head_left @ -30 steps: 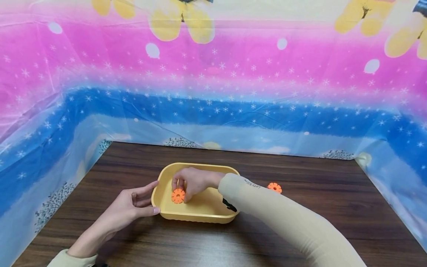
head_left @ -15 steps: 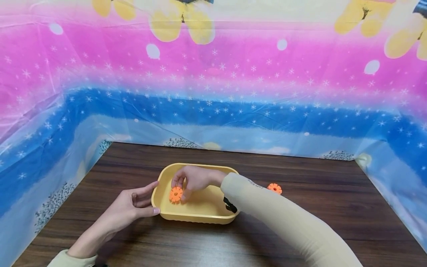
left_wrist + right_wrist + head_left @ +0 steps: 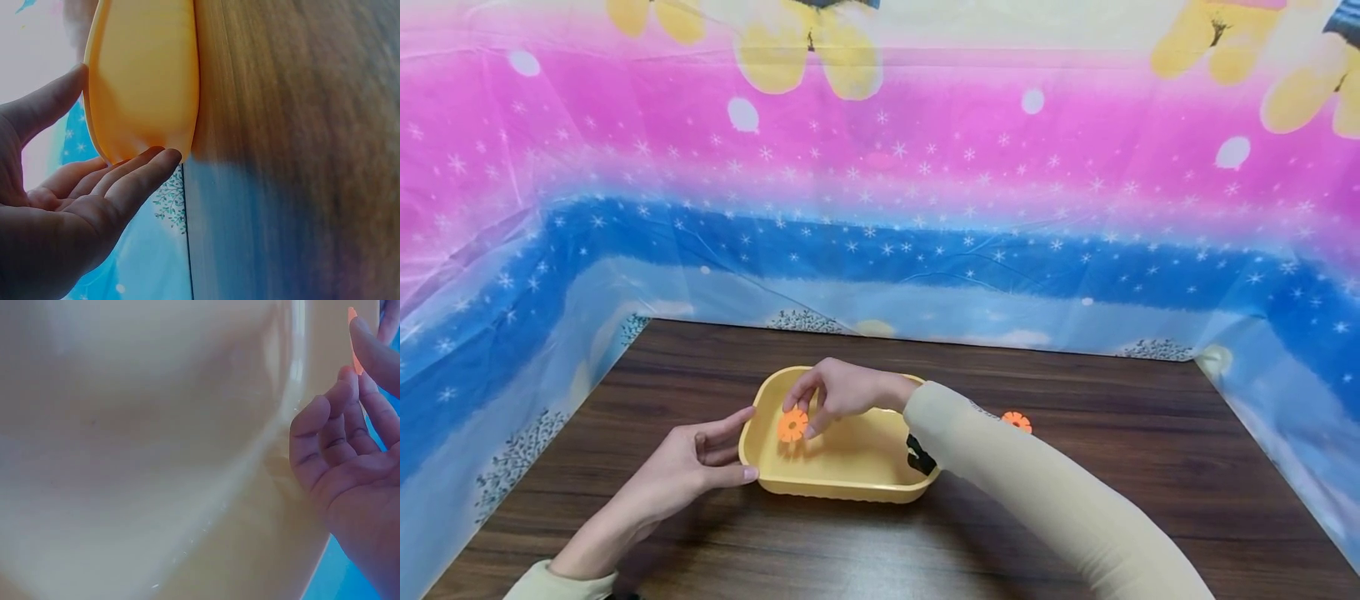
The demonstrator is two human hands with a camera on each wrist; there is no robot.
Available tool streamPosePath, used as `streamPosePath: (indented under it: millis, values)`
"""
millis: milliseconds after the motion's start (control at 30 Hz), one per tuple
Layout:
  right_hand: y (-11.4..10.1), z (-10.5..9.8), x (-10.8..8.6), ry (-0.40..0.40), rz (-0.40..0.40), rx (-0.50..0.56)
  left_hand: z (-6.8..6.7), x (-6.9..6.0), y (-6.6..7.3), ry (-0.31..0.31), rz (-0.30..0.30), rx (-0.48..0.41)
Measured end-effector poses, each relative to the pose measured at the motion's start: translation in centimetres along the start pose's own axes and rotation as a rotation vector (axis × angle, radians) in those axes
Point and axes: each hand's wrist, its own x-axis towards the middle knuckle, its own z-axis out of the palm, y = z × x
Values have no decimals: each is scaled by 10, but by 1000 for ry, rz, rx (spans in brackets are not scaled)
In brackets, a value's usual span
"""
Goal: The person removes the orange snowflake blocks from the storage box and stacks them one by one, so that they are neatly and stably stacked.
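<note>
My right hand (image 3: 846, 389) pinches an orange interlocking disc (image 3: 792, 425), a flat toy piece with notches round its rim and a hole in the centre. It holds the disc between thumb and fingers, raised over the left part of a yellow plastic tray (image 3: 842, 492). Seen edge-on, the disc (image 3: 355, 340) shows between thumb and fingertips in the right wrist view. My left hand (image 3: 681, 467) touches the tray's left end, thumb and fingers fairly straight and spread; the left wrist view shows its fingertips against the tray's wall (image 3: 147, 94).
A second orange disc (image 3: 1017, 422) lies on the dark wooden table (image 3: 760, 550) to the right of the tray, partly hidden behind the right sleeve (image 3: 1022, 467). A patterned cloth (image 3: 880, 250) hangs round the table's back and sides.
My right hand has risen a little in the tray, lifting the disc up and slightly left. The left hand and the tray have stayed nearly in place.
</note>
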Motion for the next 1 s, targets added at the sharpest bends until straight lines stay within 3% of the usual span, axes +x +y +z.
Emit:
streamPosePath:
  millis: [233, 533, 1000]
  values:
    - [-6, -9, -6, 18, 14, 28, 1, 0, 0, 4, -13, 16]
    - [-17, -20, -15, 35, 2, -32, 1, 0, 2, 2, -14, 11]
    - [-17, -20, -31, 48, -10, -6, 1, 1, 2, 5, -8, 27]
